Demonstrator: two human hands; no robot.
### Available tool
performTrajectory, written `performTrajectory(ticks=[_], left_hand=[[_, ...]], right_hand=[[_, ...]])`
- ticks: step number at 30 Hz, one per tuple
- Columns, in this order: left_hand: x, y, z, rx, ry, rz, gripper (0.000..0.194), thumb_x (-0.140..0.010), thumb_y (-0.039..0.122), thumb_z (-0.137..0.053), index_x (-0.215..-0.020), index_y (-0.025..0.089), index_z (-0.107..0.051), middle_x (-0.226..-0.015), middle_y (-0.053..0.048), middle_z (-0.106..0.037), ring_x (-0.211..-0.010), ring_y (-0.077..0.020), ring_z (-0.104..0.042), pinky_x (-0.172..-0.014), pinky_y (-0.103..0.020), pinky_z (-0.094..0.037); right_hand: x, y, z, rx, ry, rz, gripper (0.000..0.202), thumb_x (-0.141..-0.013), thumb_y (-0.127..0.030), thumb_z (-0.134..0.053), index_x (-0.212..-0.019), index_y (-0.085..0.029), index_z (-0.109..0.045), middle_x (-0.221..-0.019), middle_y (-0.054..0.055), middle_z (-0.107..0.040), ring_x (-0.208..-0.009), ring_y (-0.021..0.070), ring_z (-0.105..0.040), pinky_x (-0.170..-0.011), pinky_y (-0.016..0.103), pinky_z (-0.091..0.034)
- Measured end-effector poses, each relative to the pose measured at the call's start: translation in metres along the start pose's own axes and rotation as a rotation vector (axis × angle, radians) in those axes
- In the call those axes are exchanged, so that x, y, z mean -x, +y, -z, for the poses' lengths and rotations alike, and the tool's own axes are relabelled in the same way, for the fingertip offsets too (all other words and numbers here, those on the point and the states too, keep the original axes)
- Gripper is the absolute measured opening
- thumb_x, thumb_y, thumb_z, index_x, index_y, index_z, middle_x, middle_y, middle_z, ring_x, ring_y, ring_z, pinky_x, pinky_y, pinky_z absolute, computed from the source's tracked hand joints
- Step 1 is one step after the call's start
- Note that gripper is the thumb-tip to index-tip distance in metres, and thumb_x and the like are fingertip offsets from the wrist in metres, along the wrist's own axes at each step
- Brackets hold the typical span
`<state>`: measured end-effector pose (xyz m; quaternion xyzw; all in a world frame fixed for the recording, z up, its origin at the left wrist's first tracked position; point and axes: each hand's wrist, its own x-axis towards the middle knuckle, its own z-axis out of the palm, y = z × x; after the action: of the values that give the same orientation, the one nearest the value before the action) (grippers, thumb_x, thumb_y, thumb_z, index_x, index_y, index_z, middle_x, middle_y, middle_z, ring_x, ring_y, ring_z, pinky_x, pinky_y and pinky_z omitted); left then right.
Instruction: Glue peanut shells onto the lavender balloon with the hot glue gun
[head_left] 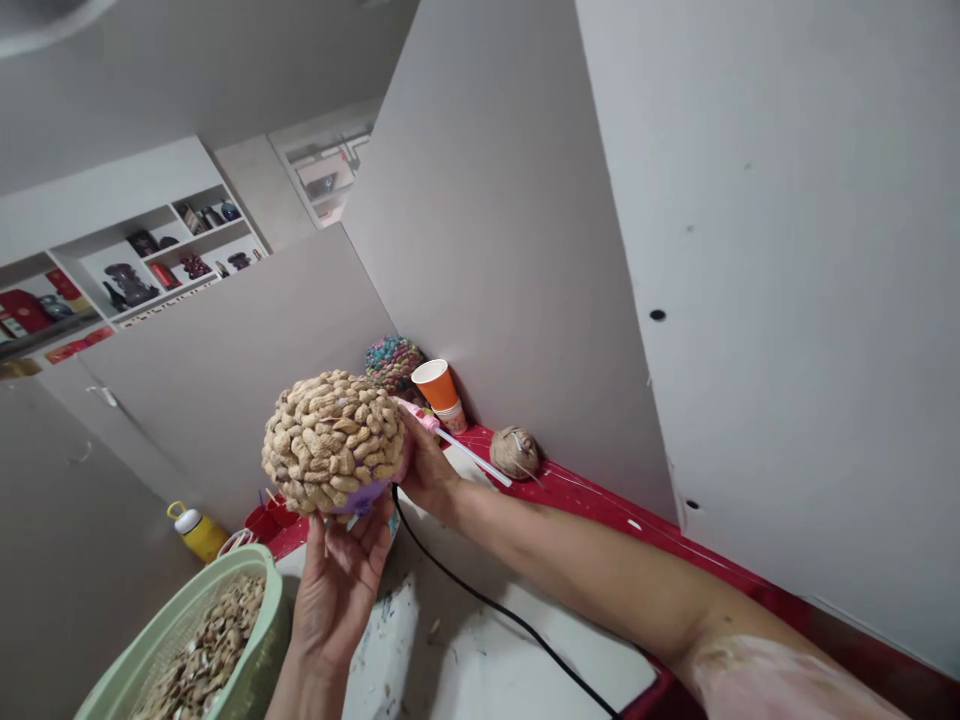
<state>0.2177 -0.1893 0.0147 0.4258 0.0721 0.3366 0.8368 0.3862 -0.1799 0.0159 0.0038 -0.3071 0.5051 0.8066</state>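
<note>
A balloon covered with peanut shells [334, 440] is raised in front of me; bare purple skin and a knot show at its lower right. My left hand [337, 585] cups it from below, its fingers bent against the underside. Close against the ball's right side, my right hand [431, 470] grips a pink hot glue gun [417, 411]. A long white glue stick [480, 460] sticks out from the back of the gun. Its nozzle is hidden behind the ball. A black cord [480, 597] hangs below and runs across the white board.
A green basket [276, 590] of peanut shells stands at lower left, near a yellow bottle [201, 535] and red cups [262, 522]. Behind are orange paper cups [437, 390], a twine ball [514, 452] and a multicoloured ball [391, 362]. Grey panels [495, 250] enclose the red-covered table [600, 500].
</note>
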Motion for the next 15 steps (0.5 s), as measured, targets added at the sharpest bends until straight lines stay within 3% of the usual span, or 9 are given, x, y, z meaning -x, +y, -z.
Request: performTrajectory(ticks=[6,15], left_hand=[[-0.0019,-0.0031,-0.002,0.001,-0.06,-0.003,0.057,-0.095,0.043,-0.053,-0.149,0.031,-0.038,-0.134,-0.012,-0.065,-0.124,-0.0262,-0.059,-0.099,-0.033,-0.052],[-0.0044,-0.0058,0.0067,0.0,-0.028,-0.035,0.064,-0.087,0.049,-0.063,-0.146,0.033,-0.042,-0.14,-0.008,-0.06,-0.129,-0.0274,-0.055,-0.105,-0.035,-0.048]], right_hand=[[-0.0002,-0.0032,0.0005,0.001,-0.037,-0.035,0.041,-0.09,-0.05,-0.055,-0.119,-0.024,-0.066,-0.111,0.003,-0.074,-0.113,0.0237,-0.064,-0.099,0.043,-0.05],[-0.0006,-0.0053,0.0061,0.019,-0.062,-0.068,0.038,-0.088,-0.049,-0.058,-0.116,-0.025,-0.067,-0.108,0.003,-0.075,-0.111,0.0241,-0.066,-0.094,0.042,-0.052]])
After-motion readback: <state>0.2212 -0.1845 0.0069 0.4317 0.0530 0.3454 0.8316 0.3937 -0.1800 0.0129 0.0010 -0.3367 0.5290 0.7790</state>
